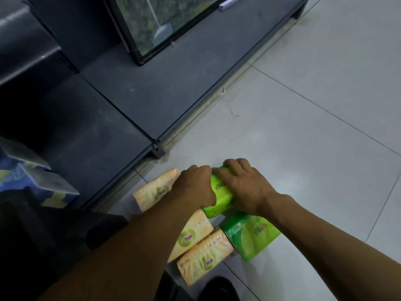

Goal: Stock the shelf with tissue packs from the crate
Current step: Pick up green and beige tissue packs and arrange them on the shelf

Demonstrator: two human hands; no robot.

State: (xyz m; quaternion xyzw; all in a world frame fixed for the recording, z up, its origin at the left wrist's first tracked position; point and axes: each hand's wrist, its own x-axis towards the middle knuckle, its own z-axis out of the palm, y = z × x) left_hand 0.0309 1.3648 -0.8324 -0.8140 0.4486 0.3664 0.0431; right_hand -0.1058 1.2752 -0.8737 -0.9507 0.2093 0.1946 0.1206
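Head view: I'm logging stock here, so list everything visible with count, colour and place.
Held pack: one, green, between both hands.
Floor pack: one, green, beside right forearm.
Orange packs: three, pale orange, on floor by left arm.
Blue packs: at least two, blue-yellow, far left.
Shelf: one, dark grey, left.
Glass panel: one, dark-framed, on shelf.
Floor: light grey tiles.
Left hand: fingers curled on held pack.
Right hand: fingers curled on held pack.
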